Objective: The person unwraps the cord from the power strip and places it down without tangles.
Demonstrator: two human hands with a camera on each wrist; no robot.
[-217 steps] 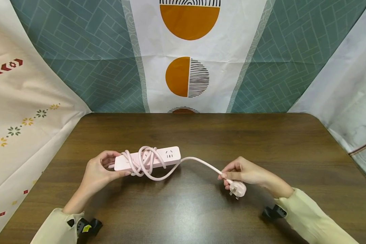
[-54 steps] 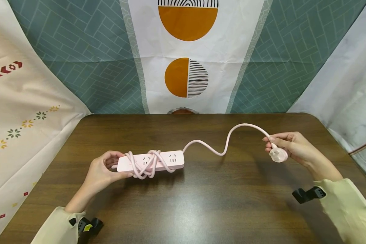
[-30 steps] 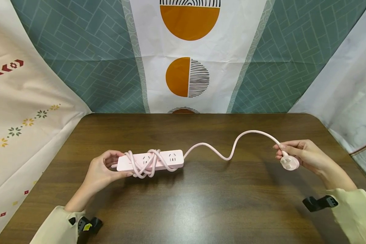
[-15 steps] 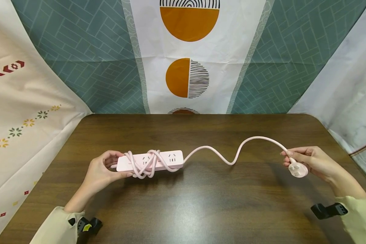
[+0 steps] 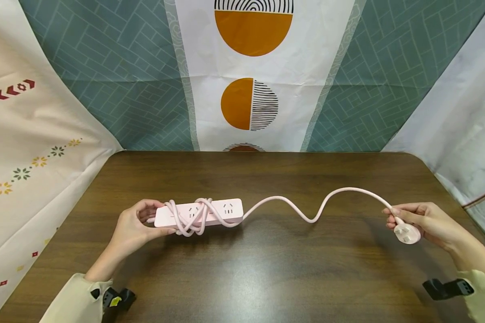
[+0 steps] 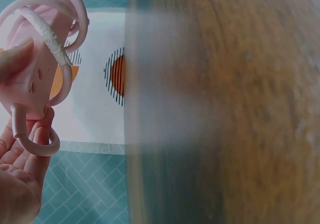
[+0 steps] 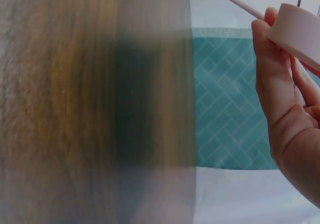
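Observation:
A pink power strip (image 5: 228, 210) sits at the left centre in the head view, its cord (image 5: 205, 211) wound several times around the body. My left hand (image 5: 133, 229) grips the strip's left end between thumb and fingers; the left wrist view shows that end, with a loop of cord by the fingers. From the right end the free length of cord runs in a wave over to the right. There my right hand (image 5: 432, 224) pinches the cord just behind the round pink plug (image 5: 407, 233), whose prongs face up. In the right wrist view the plug (image 7: 300, 32) lies by the fingertips.
The dark brown wooden table (image 5: 275, 269) stretches beneath both hands. A teal, white and orange patterned cloth (image 5: 145, 89) hangs behind its far edge. Pale cloths hang at the left and right sides. Black wrist cameras sit on both sleeves.
The right hand has carried the plug far to the right, first up the table, lately toward the near side. More cord now stretches out from the strip. The left hand has barely moved.

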